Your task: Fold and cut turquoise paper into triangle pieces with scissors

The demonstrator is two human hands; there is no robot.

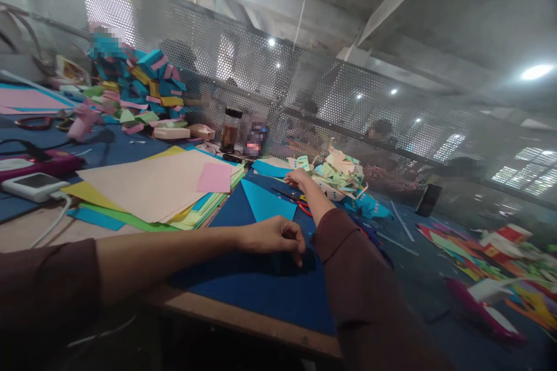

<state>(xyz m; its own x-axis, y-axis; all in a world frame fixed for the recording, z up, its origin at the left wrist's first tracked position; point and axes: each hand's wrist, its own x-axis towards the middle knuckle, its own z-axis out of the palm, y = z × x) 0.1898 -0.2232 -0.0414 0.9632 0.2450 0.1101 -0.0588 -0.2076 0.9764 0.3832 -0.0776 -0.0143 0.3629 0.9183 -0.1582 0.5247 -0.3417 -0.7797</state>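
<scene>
My left hand point(274, 240) hovers or rests over the blue mat near the table's front edge, its fingers curled down. What they hold, if anything, is hidden. Just behind it lies a bright blue paper sheet point(267, 200) with a pointed corner, partly covered by the hand. Farther off, my right hand point(298, 178) reaches to the right end of another blue paper piece point(272, 168). Its fingers are bent together, and any grip on that paper is too small to make out. Red-handled scissors point(303, 204) lie below the right hand, partly behind the forearm.
A stack of coloured paper point(143, 185) sits left, a pink square point(214, 178) on top. Behind are folded paper pieces point(152, 84), a glue gun point(83, 122) and a jar point(231, 130). Paper scraps point(339, 171) pile at right, near a phone point(429, 200). A perforated panel point(261, 69) stands behind.
</scene>
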